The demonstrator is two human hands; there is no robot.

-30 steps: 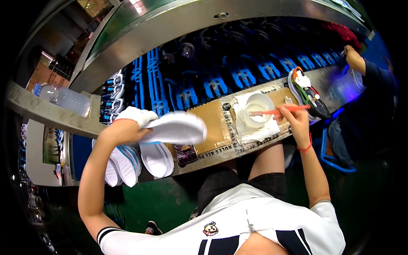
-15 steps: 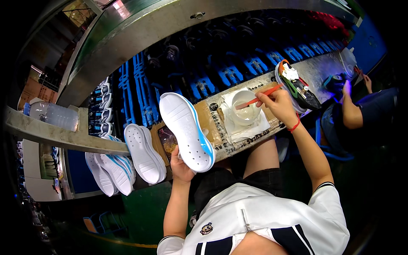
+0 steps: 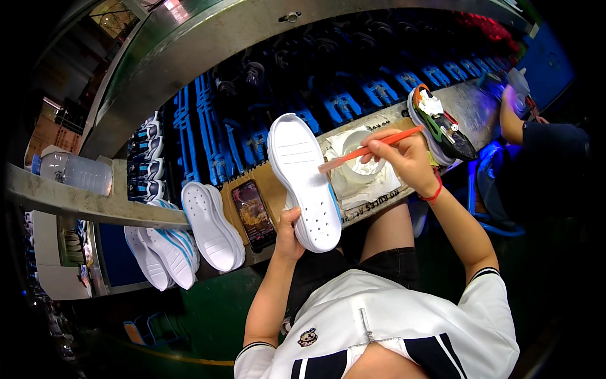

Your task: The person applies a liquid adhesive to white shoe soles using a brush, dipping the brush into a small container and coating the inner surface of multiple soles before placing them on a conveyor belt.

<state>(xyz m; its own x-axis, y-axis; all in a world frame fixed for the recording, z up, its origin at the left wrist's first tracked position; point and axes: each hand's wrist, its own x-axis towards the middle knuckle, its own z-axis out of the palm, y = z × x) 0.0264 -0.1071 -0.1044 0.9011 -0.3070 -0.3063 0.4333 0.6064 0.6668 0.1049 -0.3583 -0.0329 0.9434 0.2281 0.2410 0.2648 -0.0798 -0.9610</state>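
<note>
A white shoe sole (image 3: 304, 183) with a blue stripe along its side is held tilted up by my left hand (image 3: 290, 235), which grips its lower left edge. Between the fingers of my right hand (image 3: 404, 156) is a red-orange brush (image 3: 372, 148). The brush's tip lies at the right edge of the sole, near its middle; whether it touches I cannot tell. Behind the brush, a white bowl (image 3: 351, 144) rests on crumpled white paper (image 3: 353, 196), partly covered by my right hand.
More white soles (image 3: 211, 227) lean together at the left. A phone (image 3: 254, 215) lies on the cardboard-covered bench. A multicoloured shoe (image 3: 442, 126) sits at the right, near a co-worker's arm (image 3: 512, 117). Blue racks of shoes (image 3: 341, 104) line the back. A plastic jug (image 3: 79, 174) stands far left.
My left hand has moved the sole up and right, uncovering the phone. The brush has come out of the bowl to the sole's edge. The co-worker's arm has moved up.
</note>
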